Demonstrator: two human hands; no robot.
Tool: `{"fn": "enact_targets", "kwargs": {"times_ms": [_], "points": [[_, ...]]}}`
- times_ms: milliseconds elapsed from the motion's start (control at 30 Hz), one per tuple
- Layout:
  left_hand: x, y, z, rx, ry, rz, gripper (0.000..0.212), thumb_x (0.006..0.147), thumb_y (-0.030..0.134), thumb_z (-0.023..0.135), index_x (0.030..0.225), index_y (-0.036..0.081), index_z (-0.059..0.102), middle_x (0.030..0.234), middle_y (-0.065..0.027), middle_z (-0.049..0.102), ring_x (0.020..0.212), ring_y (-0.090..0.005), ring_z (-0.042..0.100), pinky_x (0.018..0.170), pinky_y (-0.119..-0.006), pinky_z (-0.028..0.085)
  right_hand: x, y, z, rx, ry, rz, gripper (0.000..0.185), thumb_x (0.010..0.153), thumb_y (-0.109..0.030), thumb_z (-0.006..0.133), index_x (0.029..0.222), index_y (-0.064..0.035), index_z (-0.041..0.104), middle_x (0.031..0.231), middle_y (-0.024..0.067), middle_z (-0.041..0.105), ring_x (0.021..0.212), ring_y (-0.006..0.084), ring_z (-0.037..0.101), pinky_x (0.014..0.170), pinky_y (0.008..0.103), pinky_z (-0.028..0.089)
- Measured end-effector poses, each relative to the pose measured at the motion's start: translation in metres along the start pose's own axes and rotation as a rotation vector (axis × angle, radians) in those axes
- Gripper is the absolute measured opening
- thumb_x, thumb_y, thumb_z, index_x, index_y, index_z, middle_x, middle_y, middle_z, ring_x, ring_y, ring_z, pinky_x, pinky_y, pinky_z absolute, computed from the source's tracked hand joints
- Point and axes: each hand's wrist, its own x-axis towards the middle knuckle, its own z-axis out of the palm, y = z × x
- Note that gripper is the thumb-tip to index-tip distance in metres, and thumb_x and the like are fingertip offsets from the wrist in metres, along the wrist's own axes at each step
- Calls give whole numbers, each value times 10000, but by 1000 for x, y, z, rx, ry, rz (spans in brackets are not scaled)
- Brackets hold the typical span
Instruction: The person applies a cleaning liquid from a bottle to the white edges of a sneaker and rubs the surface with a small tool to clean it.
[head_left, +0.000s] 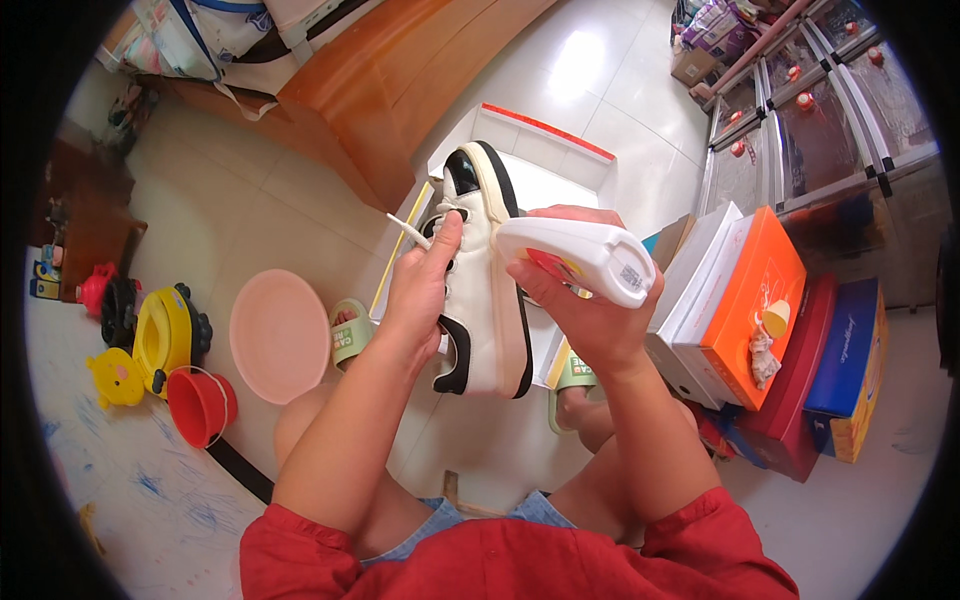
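Note:
A white sneaker with black trim (480, 307) is held on its side, its cream midsole to the right and its toe pointing away from me. My left hand (420, 292) grips it along the laces, thumb on the upper. A lace end sticks out beyond that hand. In my right hand (592, 322) is a white plastic bottle (585, 251), its base tilted towards me. The bottle's narrow end meets the midsole's edge, and I cannot tell whether a nozzle is there. Under both hands stands an open shoe box (551, 133); the shoe partly hides its inside.
Several stacked boxes, one orange (750, 300), stand close on the right, with a used tissue (763, 358) on the orange one. To the left are a pink basin (280, 336), a red bucket (199, 405) and a yellow child's potty (161, 337). Wooden furniture (375, 82) rises ahead.

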Motion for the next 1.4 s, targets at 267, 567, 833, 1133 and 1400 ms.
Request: {"fn": "enact_targets", "kwargs": {"times_ms": [267,567,833,1133,1400], "points": [[2,0,-3,-6,-10,12,544,925,456,649,1136,-44,622,1040,-128,682,884,-183,678,769,-323,554,0,2,0,-34,-38,135,342,642,-80,883,948,-55,733,926,61,711,801,202,655,698,304,534],[5,3,-8,3,8,-2,532,922,446,653,1091,-57,634,1006,-136,692,853,-187,687,742,-315,553,-3,-5,-6,179,-121,252,328,681,-103,876,943,9,713,865,81,723,733,149,697,673,284,561],[3,6,-5,22,9,-9,523,930,437,643,1100,-57,636,1016,-142,692,858,-193,688,749,-313,553,0,-4,-5,96,-111,172,424,679,-79,868,1056,1,691,880,81,725,773,139,697,712,279,562],[10,4,-13,-8,12,-26,530,923,446,648,1083,-59,642,1004,-137,696,848,-187,687,756,-321,553,4,-4,-16,92,-305,206,381,649,-82,882,977,-11,700,866,77,716,767,148,692,698,281,560],[6,3,-9,28,7,-53,515,921,447,650,1054,-51,652,964,-132,700,807,-178,690,714,-311,555,-1,1,-5,51,-145,249,383,645,-87,885,967,-6,695,850,77,700,730,166,689,654,284,543]]}}
